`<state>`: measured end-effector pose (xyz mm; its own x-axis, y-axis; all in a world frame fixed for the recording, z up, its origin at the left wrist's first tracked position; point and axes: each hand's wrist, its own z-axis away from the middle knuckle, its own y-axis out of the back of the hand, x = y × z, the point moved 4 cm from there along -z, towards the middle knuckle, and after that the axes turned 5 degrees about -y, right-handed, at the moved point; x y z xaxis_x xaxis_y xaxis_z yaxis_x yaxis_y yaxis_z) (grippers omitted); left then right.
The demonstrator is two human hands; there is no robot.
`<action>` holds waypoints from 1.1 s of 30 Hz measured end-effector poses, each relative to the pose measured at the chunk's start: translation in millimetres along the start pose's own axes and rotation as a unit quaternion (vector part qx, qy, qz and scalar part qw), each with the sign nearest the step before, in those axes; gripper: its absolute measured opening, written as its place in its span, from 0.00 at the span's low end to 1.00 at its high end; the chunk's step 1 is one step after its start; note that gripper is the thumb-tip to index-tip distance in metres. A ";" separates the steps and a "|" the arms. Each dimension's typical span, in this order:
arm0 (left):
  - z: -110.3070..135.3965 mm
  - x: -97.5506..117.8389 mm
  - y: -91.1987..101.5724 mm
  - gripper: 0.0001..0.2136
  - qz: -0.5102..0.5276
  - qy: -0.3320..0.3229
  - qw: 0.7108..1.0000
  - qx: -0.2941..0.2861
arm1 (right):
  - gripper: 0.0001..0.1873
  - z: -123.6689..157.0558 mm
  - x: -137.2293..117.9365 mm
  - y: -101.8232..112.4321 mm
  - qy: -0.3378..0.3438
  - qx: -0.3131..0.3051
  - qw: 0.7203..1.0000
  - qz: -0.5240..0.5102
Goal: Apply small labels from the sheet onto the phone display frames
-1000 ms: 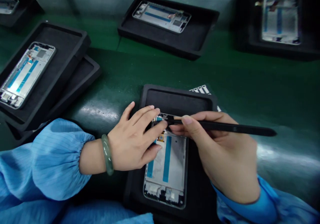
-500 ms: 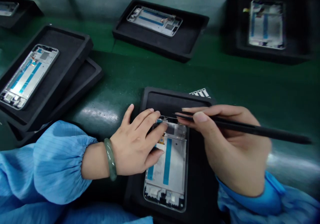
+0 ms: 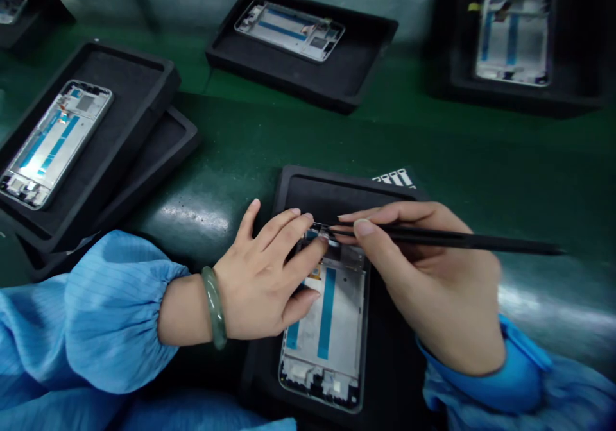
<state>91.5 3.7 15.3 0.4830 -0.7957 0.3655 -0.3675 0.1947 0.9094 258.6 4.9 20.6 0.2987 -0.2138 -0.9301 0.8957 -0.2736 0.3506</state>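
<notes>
A silver phone frame [image 3: 345, 315] with blue adhesive strips lies in a black foam tray [image 3: 332, 181] in front of me. My left hand [image 3: 269, 270], with a green bangle at the wrist, rests spread over the frame's upper left part, fingertips touching near its top edge. Black tweezers [image 3: 452, 237] are held in my right hand [image 3: 428, 277], between thumb and fingers. Their tips reach the top of the frame, close to my left fingertips. What lies right at the tips is too small to make out.
Another phone frame [image 3: 58, 142] lies in stacked black trays [image 3: 139, 78] at the left. At the back are a tray [image 3: 279, 78] with a frame and a further frame [image 3: 514, 40] in a dark tray. A sheet of white labels [image 3: 397, 177] pokes out behind my tray.
My right hand has moved left with the tweezers, bringing their tips in over the frame's top, close to my left fingertips. My left hand stays spread on the frame.
</notes>
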 end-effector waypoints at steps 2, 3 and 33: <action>0.1 -0.3 -0.2 0.23 -0.001 0.001 1.000 -0.003 | 0.05 0.2 -0.7 -0.3 0.004 -0.002 1.000 0.005; 0.2 -0.4 -0.3 0.23 -0.002 0.001 1.000 -0.003 | 0.04 0.4 -0.9 -0.2 0.007 -0.003 1.000 0.007; 0.6 -0.1 -0.6 0.23 0.006 0.000 1.000 0.015 | 0.11 0.3 -0.2 5.1 0.043 0.035 0.992 0.110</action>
<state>91.3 3.3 14.6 0.4787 -0.7934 0.3760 -0.3966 0.1866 0.8988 263.0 3.2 22.7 0.5136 -0.1950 -0.8356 0.7817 -0.2951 0.5494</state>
